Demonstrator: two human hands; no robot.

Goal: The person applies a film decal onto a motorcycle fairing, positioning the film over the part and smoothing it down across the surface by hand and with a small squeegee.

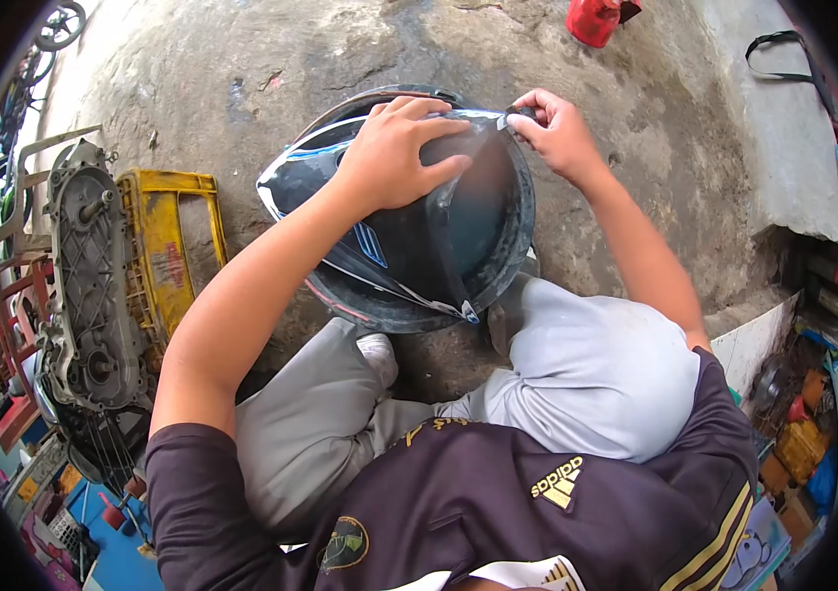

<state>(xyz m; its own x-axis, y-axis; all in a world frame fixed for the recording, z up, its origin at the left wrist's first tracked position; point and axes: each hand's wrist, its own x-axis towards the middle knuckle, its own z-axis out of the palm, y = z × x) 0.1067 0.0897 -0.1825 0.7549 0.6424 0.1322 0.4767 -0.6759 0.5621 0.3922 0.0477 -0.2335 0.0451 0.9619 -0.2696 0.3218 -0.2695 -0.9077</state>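
Left of panel (pixel 401 236) — yellow crate (pixel 165 236), engine casing (pixel 89 281) | beyond — red container (pixel 591 22)

shirt (pixel 458 552) was dark, short-sleeved; bore yellow adidas logo (pixel 559 483), round badge (pixel 344 545); yellow stripes (pixel 709 542) marked one side. trousers (pixel 601 379) were pale grey.

Bright daylight washed the concrete floor (pixel 173 59) palest at upper left, shadows fell soft, and fisheye distortion curved the softer, black-rimmed edges
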